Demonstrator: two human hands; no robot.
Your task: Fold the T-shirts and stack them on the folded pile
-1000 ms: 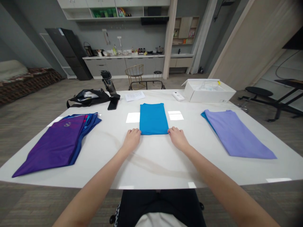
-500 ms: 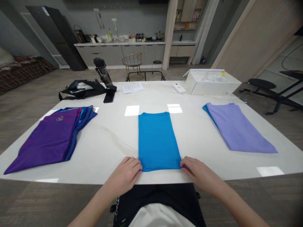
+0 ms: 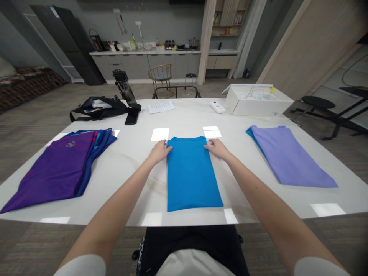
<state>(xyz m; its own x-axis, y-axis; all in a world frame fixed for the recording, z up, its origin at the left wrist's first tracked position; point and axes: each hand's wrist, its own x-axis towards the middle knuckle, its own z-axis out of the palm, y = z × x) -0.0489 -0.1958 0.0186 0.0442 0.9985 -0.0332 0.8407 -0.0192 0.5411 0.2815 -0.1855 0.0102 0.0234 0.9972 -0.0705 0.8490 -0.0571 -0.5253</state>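
A folded blue T-shirt lies flat on the white table in front of me, its neckline at the far end. My left hand is at the shirt's far left corner, thumb resting on the fabric and fingers apart from it, beside the edge. At the far right corner, my right hand touches the cloth with its thumb, the other fingers curved off the side. Neither hand is closed around the shirt.
Folded purple and navy clothes lie on the left. A folded lavender shirt rests over a blue one on the right. Farther back are a black bag, a bottle, a phone, paper, a white device and a white box.
Both hands have let go of the shirt's near corners and moved away from me to its far corners. The near edge now lies free, slightly wider and lower in view.
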